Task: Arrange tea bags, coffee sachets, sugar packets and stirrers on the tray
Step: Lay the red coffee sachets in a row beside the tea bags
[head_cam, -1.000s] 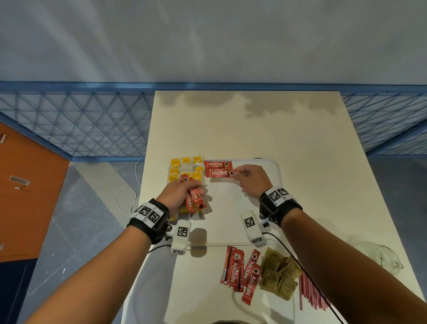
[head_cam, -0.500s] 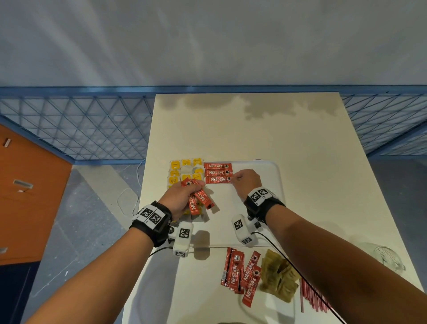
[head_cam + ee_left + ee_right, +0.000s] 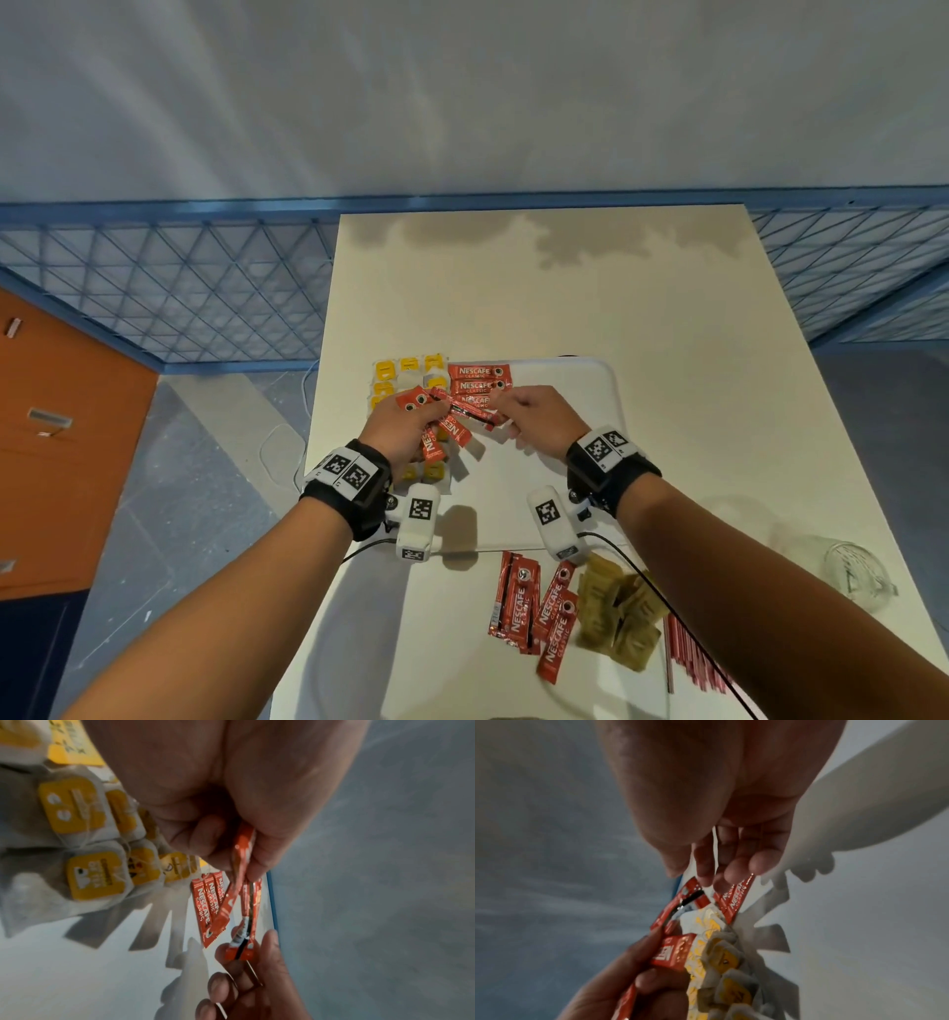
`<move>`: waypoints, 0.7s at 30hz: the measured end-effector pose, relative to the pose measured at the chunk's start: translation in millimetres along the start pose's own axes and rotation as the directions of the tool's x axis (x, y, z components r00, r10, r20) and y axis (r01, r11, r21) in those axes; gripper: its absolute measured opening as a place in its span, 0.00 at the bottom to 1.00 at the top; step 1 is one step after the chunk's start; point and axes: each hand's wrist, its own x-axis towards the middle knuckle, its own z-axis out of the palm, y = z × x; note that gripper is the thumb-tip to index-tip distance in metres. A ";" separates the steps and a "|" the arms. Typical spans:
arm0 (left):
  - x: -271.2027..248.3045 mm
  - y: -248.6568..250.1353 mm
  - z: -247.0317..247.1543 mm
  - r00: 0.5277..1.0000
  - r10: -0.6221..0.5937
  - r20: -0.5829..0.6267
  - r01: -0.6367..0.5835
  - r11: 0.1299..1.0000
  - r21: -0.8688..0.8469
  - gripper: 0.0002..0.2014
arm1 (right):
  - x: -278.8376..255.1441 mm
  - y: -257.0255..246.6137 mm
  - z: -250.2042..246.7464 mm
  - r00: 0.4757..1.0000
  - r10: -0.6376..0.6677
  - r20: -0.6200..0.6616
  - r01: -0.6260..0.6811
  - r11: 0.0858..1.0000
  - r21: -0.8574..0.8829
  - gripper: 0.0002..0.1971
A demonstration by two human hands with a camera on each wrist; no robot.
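Note:
A white tray [image 3: 565,462] lies mid-table. Yellow tea bags [image 3: 408,366] fill its far-left part, and three red coffee sachets [image 3: 478,384] lie in a row beside them. My left hand [image 3: 411,426] hovers over the tea bags and grips a fanned bunch of coffee sachets [image 3: 444,434]. My right hand [image 3: 506,411] pinches the free end of one sachet of that bunch [image 3: 239,951] between thumb and fingers. The right wrist view shows the pinched sachet end [image 3: 693,894] at my fingertips, with tea bags [image 3: 734,992] below.
On the table in front of the tray lie loose coffee sachets [image 3: 534,611], brown sugar packets [image 3: 616,616] and red stirrers [image 3: 688,652]. A clear glass [image 3: 857,570] stands at the right edge. The far table [image 3: 565,288] is bare; blue railing lies behind.
My right hand laid a third sachet in the row, then moved left to the bunch and pinched one sachet's end. My left hand rose slightly toward it.

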 end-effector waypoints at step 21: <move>-1.9 -2.6 19.3 0.997 0.043 0.069 -0.055 0.982 0.183 0.13 | -22.2 9.9 -5.2 0.971 -0.179 -0.158 0.189 0.981 0.047 0.03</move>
